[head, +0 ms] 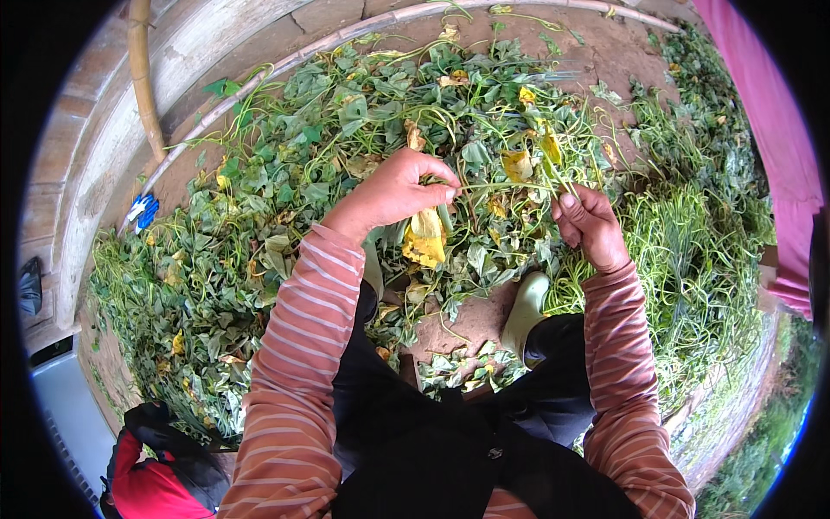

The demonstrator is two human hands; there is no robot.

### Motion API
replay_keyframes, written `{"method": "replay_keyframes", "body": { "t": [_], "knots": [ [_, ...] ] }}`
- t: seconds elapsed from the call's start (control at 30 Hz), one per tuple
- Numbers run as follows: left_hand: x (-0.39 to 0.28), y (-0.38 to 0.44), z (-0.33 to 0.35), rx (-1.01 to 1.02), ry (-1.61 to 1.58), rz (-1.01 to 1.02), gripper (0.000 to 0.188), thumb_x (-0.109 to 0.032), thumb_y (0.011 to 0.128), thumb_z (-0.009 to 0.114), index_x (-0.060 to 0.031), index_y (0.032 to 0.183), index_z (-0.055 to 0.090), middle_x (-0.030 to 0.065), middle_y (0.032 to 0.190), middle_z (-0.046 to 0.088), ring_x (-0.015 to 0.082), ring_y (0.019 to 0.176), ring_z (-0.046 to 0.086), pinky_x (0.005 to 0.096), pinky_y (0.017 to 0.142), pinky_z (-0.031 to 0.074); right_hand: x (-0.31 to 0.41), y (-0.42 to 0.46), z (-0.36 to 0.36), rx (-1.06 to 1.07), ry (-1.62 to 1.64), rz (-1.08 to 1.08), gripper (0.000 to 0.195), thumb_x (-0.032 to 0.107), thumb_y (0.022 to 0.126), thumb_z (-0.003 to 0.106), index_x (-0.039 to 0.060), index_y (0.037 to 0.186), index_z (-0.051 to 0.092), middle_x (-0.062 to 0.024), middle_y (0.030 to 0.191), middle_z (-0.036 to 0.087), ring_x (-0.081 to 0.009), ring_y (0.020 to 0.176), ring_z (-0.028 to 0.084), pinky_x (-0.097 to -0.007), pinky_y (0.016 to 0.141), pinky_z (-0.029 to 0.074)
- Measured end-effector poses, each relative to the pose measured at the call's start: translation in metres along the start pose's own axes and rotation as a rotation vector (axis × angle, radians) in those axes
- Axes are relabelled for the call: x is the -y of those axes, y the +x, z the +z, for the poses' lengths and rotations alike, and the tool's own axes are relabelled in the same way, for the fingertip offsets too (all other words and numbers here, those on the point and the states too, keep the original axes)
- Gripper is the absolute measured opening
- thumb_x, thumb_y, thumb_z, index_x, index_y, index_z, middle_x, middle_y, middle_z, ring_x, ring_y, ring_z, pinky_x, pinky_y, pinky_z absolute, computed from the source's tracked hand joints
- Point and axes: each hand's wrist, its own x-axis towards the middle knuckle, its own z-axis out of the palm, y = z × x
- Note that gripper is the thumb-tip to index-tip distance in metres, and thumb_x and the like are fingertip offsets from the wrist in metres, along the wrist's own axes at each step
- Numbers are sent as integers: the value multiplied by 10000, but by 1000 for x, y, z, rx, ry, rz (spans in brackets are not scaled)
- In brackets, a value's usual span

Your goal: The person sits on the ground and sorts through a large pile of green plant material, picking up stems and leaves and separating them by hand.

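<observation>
My left hand [407,189] pinches a thin green stem [502,186] between thumb and fingers. This stem stretches across to my right hand [589,224], whose thumb and fingers are closed on its other end and on the stalks there. Below my left fingers hangs a yellow, browning leaf [425,241]; whether that hand holds it is unclear. Another yellow leaf [551,144] stands just above my right fingers, and a curled yellow leaf [517,166] shows close to the stem. Beneath both hands spreads a wide heap of green leafy vines [363,123].
Pale green boots [526,310] stand among the vines. Stripped green stems [681,253] are piled on the right. A bamboo pole [311,52] borders the heap, near blue-and-white gloves [144,211]. A person in red and black [159,477] is at lower left; pink fabric [771,123] hangs at right.
</observation>
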Motion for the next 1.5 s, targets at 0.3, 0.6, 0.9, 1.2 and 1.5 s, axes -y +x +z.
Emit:
{"method": "replay_keyframes", "body": {
  "t": [0.3, 0.6, 0.9, 1.2, 1.5],
  "knots": [
    [13, 3, -19, -613, 156, -125, 125, -69, 767, 566, -25, 852, 647, 24, 696, 614, 81, 557, 528, 215, 532, 431, 7, -10, 12, 124, 40, -59, 298, 254, 901, 453, 21, 724, 511, 33, 485, 368, -48, 384, 271, -203, 384, 210],
    [-26, 10, 15, 103, -334, -92, 368, -140, 758, 642, -82, 1114, 570, 17, 947, 600, 100, 835, 549, 234, 797, 439, 3, -10, 13, 232, 120, 59, 317, 287, 897, 460, 19, 736, 514, 32, 490, 376, -47, 390, 289, -203, 384, 212],
    [-11, 12, 20, 57, -331, -56, 147, -123, 766, 651, -41, 888, 655, 9, 822, 627, 69, 758, 548, 217, 732, 437, 8, -6, 13, 270, 149, 124, 315, 284, 906, 451, 21, 751, 527, 48, 490, 364, -43, 391, 292, -195, 384, 233],
    [-17, 3, -1, -48, -339, -89, 199, -186, 815, 587, -7, 887, 637, 32, 835, 633, 82, 773, 556, 225, 737, 429, 4, -2, 11, 209, 101, 157, 313, 284, 899, 461, 24, 734, 517, 36, 487, 371, -50, 388, 302, -201, 385, 239],
    [2, 7, -1, -306, -167, -77, 136, -84, 790, 533, 7, 820, 630, 56, 759, 629, 110, 704, 573, 225, 668, 449, 1, -1, 23, 351, 36, 98, 293, 261, 905, 461, 28, 741, 527, 48, 495, 363, -42, 401, 289, -196, 391, 229]
  ]
}}
